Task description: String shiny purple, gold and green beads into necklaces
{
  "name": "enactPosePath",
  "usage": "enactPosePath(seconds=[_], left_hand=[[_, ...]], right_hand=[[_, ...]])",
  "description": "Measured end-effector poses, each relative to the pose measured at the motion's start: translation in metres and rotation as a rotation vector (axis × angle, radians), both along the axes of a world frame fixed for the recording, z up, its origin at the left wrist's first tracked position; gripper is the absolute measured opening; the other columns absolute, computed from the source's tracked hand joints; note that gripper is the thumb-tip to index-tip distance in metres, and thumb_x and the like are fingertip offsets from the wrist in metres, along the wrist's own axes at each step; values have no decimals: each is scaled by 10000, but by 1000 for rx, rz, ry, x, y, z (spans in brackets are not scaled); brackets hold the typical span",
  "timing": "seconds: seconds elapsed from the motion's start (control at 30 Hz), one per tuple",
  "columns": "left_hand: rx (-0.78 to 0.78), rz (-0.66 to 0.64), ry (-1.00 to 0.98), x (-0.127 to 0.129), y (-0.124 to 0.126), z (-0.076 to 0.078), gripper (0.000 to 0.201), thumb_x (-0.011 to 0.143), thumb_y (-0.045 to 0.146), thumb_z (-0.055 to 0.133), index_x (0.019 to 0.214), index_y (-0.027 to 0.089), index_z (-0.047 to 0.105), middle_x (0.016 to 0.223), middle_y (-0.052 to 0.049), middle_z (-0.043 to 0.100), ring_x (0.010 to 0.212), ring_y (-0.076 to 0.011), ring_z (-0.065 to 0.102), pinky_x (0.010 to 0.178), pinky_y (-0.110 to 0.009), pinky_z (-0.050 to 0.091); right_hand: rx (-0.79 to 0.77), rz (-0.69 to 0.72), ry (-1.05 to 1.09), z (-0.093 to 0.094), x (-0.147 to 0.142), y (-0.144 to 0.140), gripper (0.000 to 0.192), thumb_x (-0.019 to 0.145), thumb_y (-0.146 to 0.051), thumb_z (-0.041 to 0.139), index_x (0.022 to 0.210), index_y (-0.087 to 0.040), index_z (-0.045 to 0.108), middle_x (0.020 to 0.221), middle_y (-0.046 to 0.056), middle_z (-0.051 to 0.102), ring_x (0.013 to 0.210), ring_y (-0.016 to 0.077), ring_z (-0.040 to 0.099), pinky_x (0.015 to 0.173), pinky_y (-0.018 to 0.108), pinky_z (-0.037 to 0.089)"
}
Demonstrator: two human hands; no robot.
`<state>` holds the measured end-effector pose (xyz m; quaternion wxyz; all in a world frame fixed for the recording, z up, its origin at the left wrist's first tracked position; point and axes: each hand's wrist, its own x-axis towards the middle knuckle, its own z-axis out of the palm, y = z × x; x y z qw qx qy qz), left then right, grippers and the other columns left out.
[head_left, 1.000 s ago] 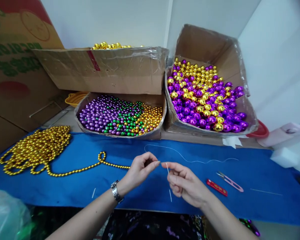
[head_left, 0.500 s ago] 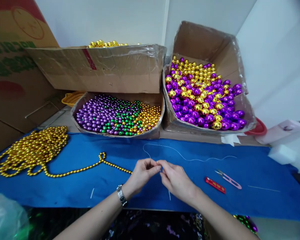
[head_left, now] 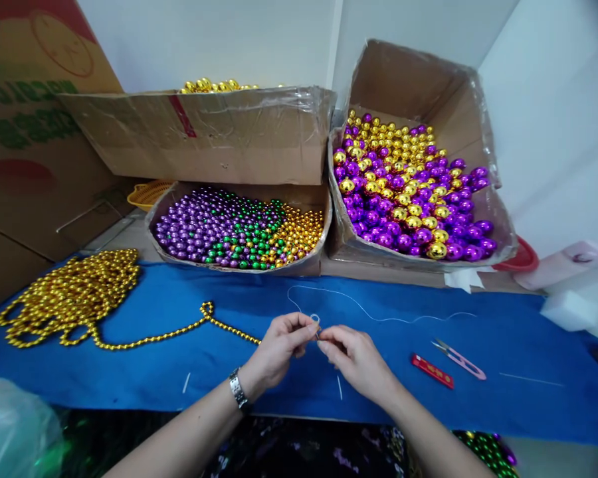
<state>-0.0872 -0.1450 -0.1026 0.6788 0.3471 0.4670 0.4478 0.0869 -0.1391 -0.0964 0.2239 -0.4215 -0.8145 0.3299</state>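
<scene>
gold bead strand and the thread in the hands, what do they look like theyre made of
Gold bead strand: probably plastic with a metallic gold coating, judging by the mirror-bright glints on each small round bead; real metal cannot be ruled out. Thread: looks like thin white or clear nylon-type cord, since it lies in springy open curves on the blue cloth. Left hand and right hand pinch it.

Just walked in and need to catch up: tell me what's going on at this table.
A person is working a thin white thread over a blue cloth. The left hand and right hand meet fingertip to fingertip, pinching the thread where it forms a small loop. A gold bead strand runs from the left hand to a heap at the left. Boxes of loose beads stand behind; a red tool and pink snips lie untouched to the right.
</scene>
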Motion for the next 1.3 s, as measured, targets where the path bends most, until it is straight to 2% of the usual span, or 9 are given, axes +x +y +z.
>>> enactPosePath(seconds=[0.1, 0.17, 0.3, 0.5, 0.7, 0.83, 0.9, 1.07, 1.3], left_hand=[[19, -53, 2, -3, 0, 4, 270, 702, 363, 729, 723, 127, 598, 672, 0, 545, 525, -64, 391, 481, -192, 276], [44, -92, 38, -7, 0, 7, 258, 706, 356, 725, 721, 128, 605, 671, 0, 539, 544, -71, 394, 494, -193, 279], [111, -194, 151, -13, 1, 12, 257, 723, 368, 699, 728, 125, 613, 641, 10, 523, 547, -77, 372, 503, -203, 258], [30, -336, 152, -10, -4, 13, 224, 722, 339, 688, 730, 129, 611, 633, 10, 539, 523, -74, 359, 476, -210, 206], [60, -165, 127, -4, -6, 13, 220, 726, 325, 677, 715, 133, 571, 634, 26, 496, 529, -73, 357, 490, -204, 249], [143, -81, 167, 2, -7, 18, 209, 749, 324, 651, 706, 132, 580, 635, 31, 479, 570, -83, 360, 537, -205, 292], [160, -65, 182, 4, -8, 20, 201, 749, 313, 650, 692, 135, 575, 639, 35, 476, 575, -84, 359, 547, -205, 298], [200, -71, 241, 5, -8, 17, 202, 788, 324, 609, 713, 141, 570, 666, 24, 491, 609, -100, 396, 577, -212, 328], [415, -196, 491, 0, -9, 17, 199, 879, 322, 498, 844, 156, 602, 807, -23, 600, 771, -161, 528, 712, -258, 403]], right_hand=[[51, 33, -32, 7, 4, 4, 190, 933, -240, 474, 795, -218, 604, 746, -11, 588, 739, 129, 584, 672, 234, 445], [86, 41, -51, 11, 9, 8, 172, 934, -238, 468, 834, -217, 606, 808, 8, 576, 775, 136, 576, 707, 247, 450], [291, 38, -169, 16, 14, 15, 169, 939, -236, 441, 929, -211, 607, 934, 52, 543, 811, 153, 559, 718, 263, 457], [411, 77, -182, 10, 5, 20, 195, 941, -247, 436, 915, -223, 627, 906, 49, 558, 780, 151, 544, 703, 258, 454], [481, -41, -80, 8, 2, 7, 246, 935, -225, 448, 1132, -212, 595, 1009, 95, 563, 871, 178, 563, 759, 296, 474], [509, -84, -70, 4, -1, -5, 209, 925, -214, 476, 1053, -219, 641, 921, 75, 613, 805, 176, 587, 753, 304, 476], [503, -130, -76, 1, -2, -8, 228, 927, -213, 470, 1094, -201, 625, 941, 85, 621, 828, 185, 593, 763, 311, 477], [477, -152, -86, -2, -2, -6, 213, 928, -237, 477, 1073, -220, 632, 951, 72, 620, 824, 175, 597, 764, 299, 471], [407, -114, -102, 6, -1, -4, 210, 936, -246, 461, 1033, -220, 645, 938, 67, 630, 855, 181, 588, 791, 298, 444]])
